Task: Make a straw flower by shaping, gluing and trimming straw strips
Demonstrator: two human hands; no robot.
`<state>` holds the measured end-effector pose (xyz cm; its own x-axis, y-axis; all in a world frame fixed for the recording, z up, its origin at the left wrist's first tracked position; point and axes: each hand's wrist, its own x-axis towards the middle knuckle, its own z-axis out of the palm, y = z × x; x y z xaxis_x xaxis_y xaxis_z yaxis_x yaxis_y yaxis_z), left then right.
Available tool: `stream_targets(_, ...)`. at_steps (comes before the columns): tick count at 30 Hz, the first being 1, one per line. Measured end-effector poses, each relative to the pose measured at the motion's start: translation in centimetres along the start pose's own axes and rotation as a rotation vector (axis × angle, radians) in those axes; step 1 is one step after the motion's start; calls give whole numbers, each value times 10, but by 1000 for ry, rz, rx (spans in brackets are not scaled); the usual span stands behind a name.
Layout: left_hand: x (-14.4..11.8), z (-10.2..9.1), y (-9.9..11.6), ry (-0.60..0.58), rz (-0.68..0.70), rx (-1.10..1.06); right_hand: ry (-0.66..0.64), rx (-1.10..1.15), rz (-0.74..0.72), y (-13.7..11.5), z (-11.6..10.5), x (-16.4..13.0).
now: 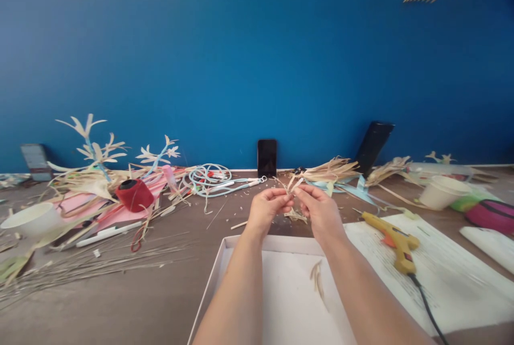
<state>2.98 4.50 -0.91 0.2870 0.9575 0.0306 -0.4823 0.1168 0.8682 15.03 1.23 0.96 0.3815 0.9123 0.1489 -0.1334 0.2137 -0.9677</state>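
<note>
Both hands are raised close together above the far edge of a white shallow box (281, 291). My left hand (268, 207) is closed, its thumb and fingers pinching thin pale dried-leaf strips (287, 184). Facing it, my right hand (318, 208) also pinches at the pale strips, which stick up between the two hands. The fingertips partly hide how the strips join. Inside the box lies a small dried leaf piece (317, 279). More dry scraps (296, 215) rest on the table just beyond the box.
To the right, a yellow glue gun (395, 240) lies on paper sheets (461, 275). At left are leaf flowers (102, 149), a red roll (135, 195), a white cup (30, 219) and thin sticks (116, 259). A phone (267, 157) leans against the blue partition (241, 66).
</note>
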Motion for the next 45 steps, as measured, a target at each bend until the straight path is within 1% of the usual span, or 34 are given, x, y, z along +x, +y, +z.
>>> stream_targets(5, 0, 1, 0, -17, -3, 13, -18, 62, 47, -3, 2, -2)
stream_targets(14, -2, 2, 1, -21, -5, 4, 5, 26, 73, -3, 3, -3)
stream_targets(25, -3, 4, 3, -21, -13, 10, -28, 34, 67, 0, 2, -2)
stream_targets(41, -3, 4, 4, -6, -6, 0, -22, -1, 84, 1, 4, -3)
stream_targets(45, -3, 3, 4, 9, -8, 2, -24, 20, 91, 2, 3, -3)
